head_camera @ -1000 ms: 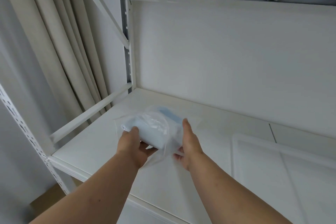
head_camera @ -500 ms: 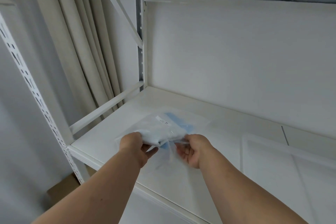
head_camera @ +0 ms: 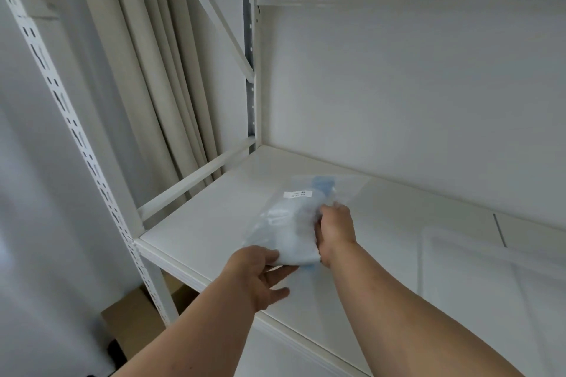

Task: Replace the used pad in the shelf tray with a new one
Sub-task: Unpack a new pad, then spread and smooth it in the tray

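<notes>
My right hand (head_camera: pixel 335 231) is clamped on the right edge of the folded pad in its clear plastic bag (head_camera: pixel 294 223), fingers curled into the crinkled film. My left hand (head_camera: pixel 260 275) pinches the bag's near lower corner between thumb and fingers, the remaining fingers loosely spread beneath. The two hands sit close together with the bundle between them.

The pad is pale, white with a blue part showing at its far end, and a small white label (head_camera: pixel 297 194) lies on the bag's upper face; its print is too small to read. I hold the bundle just above the white shelf (head_camera: pixel 214 211), towards its left half.

To the right on the same shelf lies a shallow white tray (head_camera: pixel 428 239), well apart from the bag. Left of the shelf stands a perforated white upright (head_camera: pixel 76 138), with beige curtains (head_camera: pixel 147 76) behind it. Low on the floor sits a brown cardboard box (head_camera: pixel 134 321).
</notes>
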Motion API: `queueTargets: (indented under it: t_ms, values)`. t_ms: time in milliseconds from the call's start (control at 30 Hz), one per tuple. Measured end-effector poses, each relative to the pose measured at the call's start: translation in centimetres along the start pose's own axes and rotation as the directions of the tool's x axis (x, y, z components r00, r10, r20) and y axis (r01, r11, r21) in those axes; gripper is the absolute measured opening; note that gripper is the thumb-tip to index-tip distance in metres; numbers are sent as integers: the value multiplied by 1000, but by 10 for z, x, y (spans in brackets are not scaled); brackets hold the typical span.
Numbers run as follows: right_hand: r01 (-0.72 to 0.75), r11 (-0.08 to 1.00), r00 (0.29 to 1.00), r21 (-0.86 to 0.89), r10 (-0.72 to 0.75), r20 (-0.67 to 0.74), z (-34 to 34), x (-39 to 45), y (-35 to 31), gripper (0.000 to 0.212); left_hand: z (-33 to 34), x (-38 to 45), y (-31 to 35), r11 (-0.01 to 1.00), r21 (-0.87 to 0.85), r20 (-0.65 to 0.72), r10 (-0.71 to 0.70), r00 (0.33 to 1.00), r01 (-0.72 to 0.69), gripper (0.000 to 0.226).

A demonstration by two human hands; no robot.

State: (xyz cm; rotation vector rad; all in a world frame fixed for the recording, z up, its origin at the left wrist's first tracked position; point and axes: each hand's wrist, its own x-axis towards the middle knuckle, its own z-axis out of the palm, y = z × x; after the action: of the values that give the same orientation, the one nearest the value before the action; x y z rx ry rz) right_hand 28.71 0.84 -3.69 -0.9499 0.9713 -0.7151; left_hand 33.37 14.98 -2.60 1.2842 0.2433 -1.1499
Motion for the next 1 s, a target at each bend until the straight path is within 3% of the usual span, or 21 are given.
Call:
queueTargets:
  t_ms: [133,200,267,333,400,500,633,800,1000]
  values:
    - [36,994,999,100,-35,-15,-4,3,-6,45,-16,-6,3,967,253,20,-15,1000,10,21]
    - [28,992,1000,127,-28,2,-8,4,-11,45,-24,-5,7,962,272,-49,33,998,-18,20]
    - [21,993,999,118,-25,29,-12,2,-13,55,-31,0,10,987,91,-148,143,979,-131,23]
    - [9,1000,1000,-26,-9,-8,-13,1,-11,64,-34,0,15,950,-182,-235,209,949,-254,30]
    - [-42,982,999,-184,36,-37,-13,-1,-7,56,-33,-2,17,891,-326,-245,242,939,-315,34]
    - [-244,917,962,-317,270,40,-12,-13,-2,19,-27,-4,16,870,-394,-167,249,954,-296,36]
    - [-389,846,893,-364,444,77,-15,-16,9,19,-25,-4,15,886,-386,-122,225,967,-255,39]
    - [-427,866,891,-261,453,42,-18,-11,17,17,-34,-4,20,895,-358,-219,197,955,-267,42]
    - [-307,951,951,16,306,49,-9,-15,11,14,-36,-13,23,942,-199,-271,211,939,-269,39]
